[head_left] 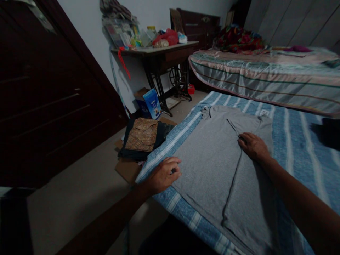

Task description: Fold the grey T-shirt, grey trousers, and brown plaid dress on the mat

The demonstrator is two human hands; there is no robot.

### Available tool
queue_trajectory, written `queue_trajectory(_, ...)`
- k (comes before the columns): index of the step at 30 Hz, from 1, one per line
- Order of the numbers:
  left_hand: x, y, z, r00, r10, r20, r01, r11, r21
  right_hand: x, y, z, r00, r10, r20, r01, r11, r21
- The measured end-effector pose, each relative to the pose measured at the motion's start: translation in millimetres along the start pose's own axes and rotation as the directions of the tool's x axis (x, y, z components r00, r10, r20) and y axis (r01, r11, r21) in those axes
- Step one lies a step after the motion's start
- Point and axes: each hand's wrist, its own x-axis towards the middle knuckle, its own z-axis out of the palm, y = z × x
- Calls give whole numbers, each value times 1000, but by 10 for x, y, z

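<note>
A grey shirt [204, 156] lies spread on a blue-and-white striped cover, its right part folded inward with a dark edge running down the middle. My right hand [253, 146] rests on the folded part, fingertips and thumb drawn together at that edge. Beside the shirt's left border is my left hand [164, 173], its fingers loosely bent and a gap showing between thumb and fingers. Nothing shows in that hand. The striped cover [289, 141] extends beyond the shirt on the right.
Folded clothes with a patterned brown piece [142, 134] are stacked low at the left, near a blue box [152, 103]. A sewing-machine table [159, 49] stands against the wall. Behind is a bed [265, 76]. A dark item [330, 132] lies at the right.
</note>
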Motion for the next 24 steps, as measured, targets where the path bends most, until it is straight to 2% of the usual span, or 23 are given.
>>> queue_trajectory(5, 23, -36, 140, 990, 106, 95, -120, 980, 159, 3, 2, -9, 1000, -8, 2, 8, 1000, 0)
queue_trajectory(10, 29, -49, 65, 998, 54, 24, -55, 998, 28, 2, -11, -15, 1000, -2, 2, 2, 1000, -6)
queue_trajectory(16, 48, -39, -239, 993, -112, 24, 115, 982, -149, 1, 16, -10, 1000, 8, 22, -8, 1000, 7)
queue_trajectory(19, 59, -89, -474, 988, -152, 8, 151, 976, -155, 1, 23, -7, 1000, 5, 15, -5, 1000, 14)
queue_trajectory(24, 33, -172, -863, 969, -226, -102, 215, 970, -113, 2, 25, 2, 1000, 5, 7, -5, 1000, 12)
